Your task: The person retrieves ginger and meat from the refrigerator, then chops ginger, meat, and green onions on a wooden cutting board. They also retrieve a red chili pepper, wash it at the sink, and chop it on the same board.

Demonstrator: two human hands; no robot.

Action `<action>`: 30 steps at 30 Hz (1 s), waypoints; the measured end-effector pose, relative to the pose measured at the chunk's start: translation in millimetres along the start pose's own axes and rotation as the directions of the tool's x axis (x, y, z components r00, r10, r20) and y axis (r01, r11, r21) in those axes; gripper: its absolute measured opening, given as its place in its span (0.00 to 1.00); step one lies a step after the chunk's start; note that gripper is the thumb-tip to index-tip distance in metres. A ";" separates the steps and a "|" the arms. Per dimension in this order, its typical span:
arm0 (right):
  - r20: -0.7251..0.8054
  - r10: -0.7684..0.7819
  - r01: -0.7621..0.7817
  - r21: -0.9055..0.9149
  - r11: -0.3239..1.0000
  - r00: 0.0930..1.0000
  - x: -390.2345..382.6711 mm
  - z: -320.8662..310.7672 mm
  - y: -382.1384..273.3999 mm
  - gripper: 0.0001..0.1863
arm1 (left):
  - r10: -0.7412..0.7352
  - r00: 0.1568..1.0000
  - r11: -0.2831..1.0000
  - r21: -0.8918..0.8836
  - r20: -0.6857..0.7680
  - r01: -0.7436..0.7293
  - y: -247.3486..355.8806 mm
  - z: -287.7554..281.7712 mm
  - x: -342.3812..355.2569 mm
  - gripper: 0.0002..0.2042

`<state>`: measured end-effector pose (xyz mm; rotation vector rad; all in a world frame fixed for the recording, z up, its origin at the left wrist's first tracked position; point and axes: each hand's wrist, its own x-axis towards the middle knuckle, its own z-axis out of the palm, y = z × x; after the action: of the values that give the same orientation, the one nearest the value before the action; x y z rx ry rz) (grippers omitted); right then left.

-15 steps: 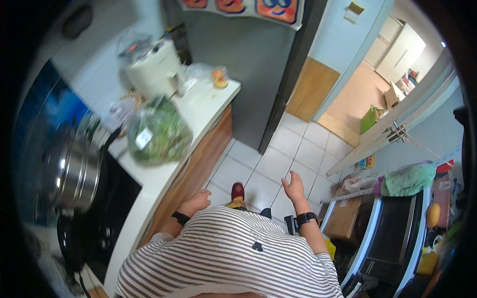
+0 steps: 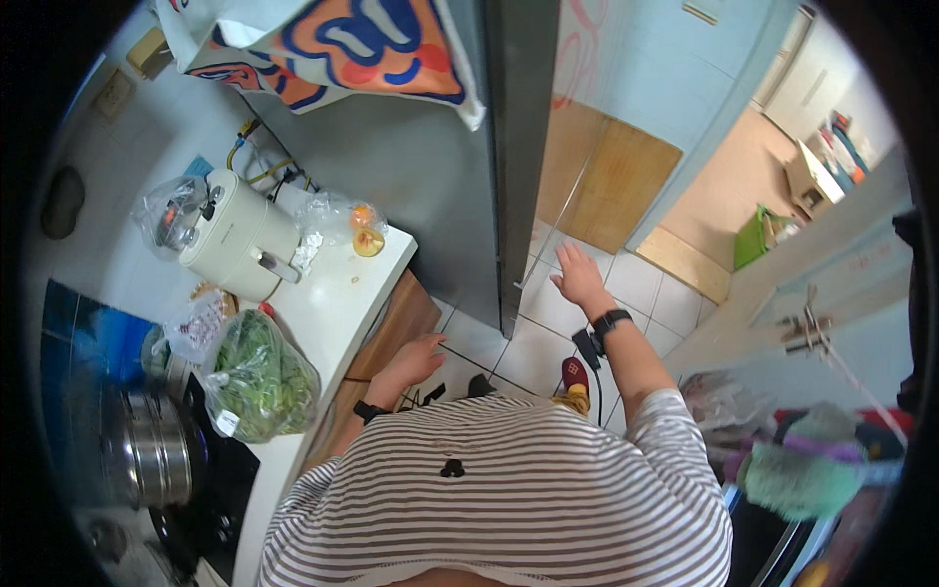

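My right hand [image 2: 579, 277] reaches forward, empty, with its fingers stretched out. It is close to the edge of the tall grey refrigerator [image 2: 411, 186] but appears apart from it. My left hand [image 2: 416, 360] hangs beside the wooden counter front [image 2: 396, 318], its fingers loosely extended and nothing seen in it. Dark bands circle both wrists. On the white counter [image 2: 337, 298] left of me lies a clear bag of leafy greens [image 2: 262, 377]. Behind it stands a cream-coloured appliance with a handle [image 2: 240, 240]. A cut fruit [image 2: 368, 242] rests near the counter's far corner.
A steel steamer pot [image 2: 152, 450] sits on the black stove at left. A printed cloth [image 2: 372, 49] hangs over the refrigerator top. At right are an open doorway, a door with a metal handle [image 2: 807, 328] and a rack bearing a green cloth [image 2: 802, 479].
I have stepped forward, closer to the refrigerator, which now fills more of the view. My right arm has stretched out ahead. The bag and pot have shifted back toward the lower left.
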<state>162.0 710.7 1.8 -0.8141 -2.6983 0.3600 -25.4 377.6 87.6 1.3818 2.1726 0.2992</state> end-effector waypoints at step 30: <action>0.009 -0.454 0.417 0.380 0.826 0.891 5.1 -19.9 165.5 0.14 | -0.310 0.915 0.948 -0.164 -0.258 0.275 216.9 64.7 205.6 0.17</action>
<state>246.8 850.4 -31.6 -0.0615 -2.6719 0.7781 109.8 651.1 66.7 0.9727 2.5057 0.5327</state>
